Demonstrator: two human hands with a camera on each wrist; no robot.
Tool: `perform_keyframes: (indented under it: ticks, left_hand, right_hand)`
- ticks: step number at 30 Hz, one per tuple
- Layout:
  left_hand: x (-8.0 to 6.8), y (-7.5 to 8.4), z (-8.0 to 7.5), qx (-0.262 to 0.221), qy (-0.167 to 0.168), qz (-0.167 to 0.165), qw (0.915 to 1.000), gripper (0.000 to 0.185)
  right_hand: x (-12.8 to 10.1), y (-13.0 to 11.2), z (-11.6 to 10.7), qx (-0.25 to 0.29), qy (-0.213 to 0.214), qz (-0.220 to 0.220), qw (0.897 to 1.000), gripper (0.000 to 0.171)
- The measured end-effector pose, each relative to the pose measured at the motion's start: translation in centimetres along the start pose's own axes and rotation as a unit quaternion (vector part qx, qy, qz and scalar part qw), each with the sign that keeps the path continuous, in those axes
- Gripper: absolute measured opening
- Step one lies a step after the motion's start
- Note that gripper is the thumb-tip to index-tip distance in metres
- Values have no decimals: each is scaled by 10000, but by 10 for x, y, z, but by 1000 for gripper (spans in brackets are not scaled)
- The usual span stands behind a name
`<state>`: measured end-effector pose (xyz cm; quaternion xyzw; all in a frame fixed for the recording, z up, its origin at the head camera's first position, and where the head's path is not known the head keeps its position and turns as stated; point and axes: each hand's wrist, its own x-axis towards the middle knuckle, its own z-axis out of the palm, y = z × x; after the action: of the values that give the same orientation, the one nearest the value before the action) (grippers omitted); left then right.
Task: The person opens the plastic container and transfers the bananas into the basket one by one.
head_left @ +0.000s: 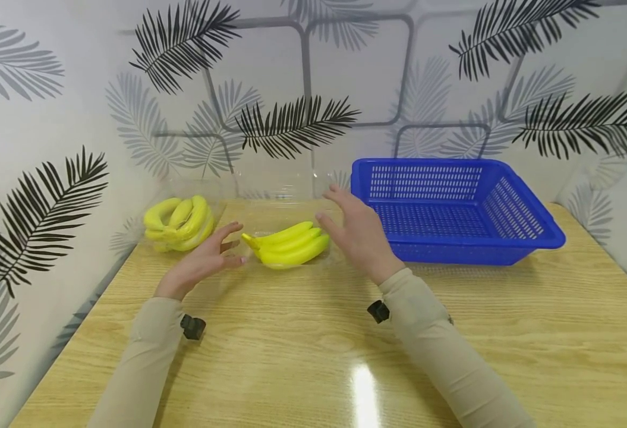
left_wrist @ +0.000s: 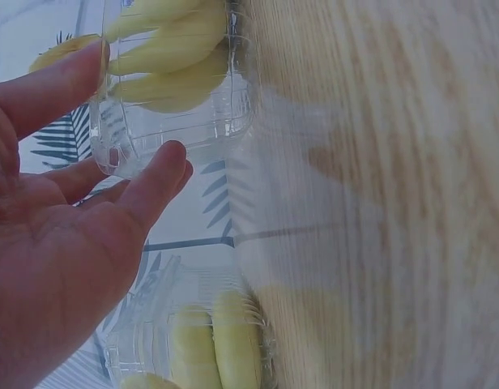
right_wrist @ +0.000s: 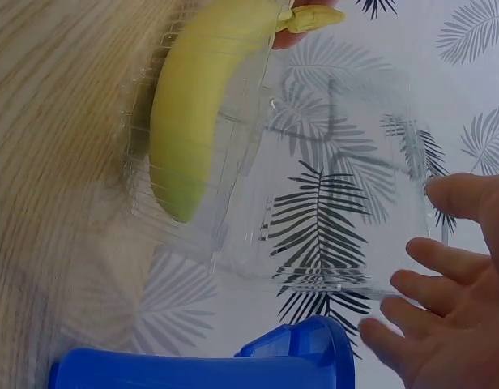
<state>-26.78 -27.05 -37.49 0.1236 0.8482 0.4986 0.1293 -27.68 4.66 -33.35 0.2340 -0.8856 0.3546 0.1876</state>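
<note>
A bunch of yellow bananas (head_left: pixel 292 245) lies in a clear plastic clamshell box whose lid (right_wrist: pixel 339 211) stands raised at the back. At the box's left end is my left hand (head_left: pixel 203 264), fingers spread and lightly bent. In the left wrist view its thumb and fingertips touch or nearly touch the box's wall (left_wrist: pixel 185 134). My right hand (head_left: pixel 360 238) reaches to the right edge of the raised lid with its fingers spread. Whether those fingertips touch the lid I cannot tell.
Another clear box with bananas (head_left: pixel 179 223) stands at the back left of the wooden table (head_left: pixel 292 345). To the right is a blue plastic basket (head_left: pixel 468 252) with slotted walls. A patterned wall (head_left: pixel 270 71) rises right behind them.
</note>
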Motion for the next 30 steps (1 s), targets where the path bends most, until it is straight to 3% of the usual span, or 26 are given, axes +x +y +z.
perform_keyframes:
  ticks: [3, 7, 19, 30]
  left_hand:
    - [0, 0, 0, -14, 3, 6, 10000, 79]
    - [-1, 0, 1, -23, -2, -10, 10000, 79]
    - [-2, 1, 2, 7, 31, 13, 10000, 77]
    - [-4, 2, 3, -23, 45, 3, 10000, 78]
  right_hand:
    - [0, 1, 0, -158, -472, -148, 9987, 61]
    - [0, 2, 1, -351, -678, -308, 9966, 71]
    - [0, 0, 9, -420, -817, -511, 9945, 71]
    - [10, -7, 38, -672, -1404, -573, 9861, 68]
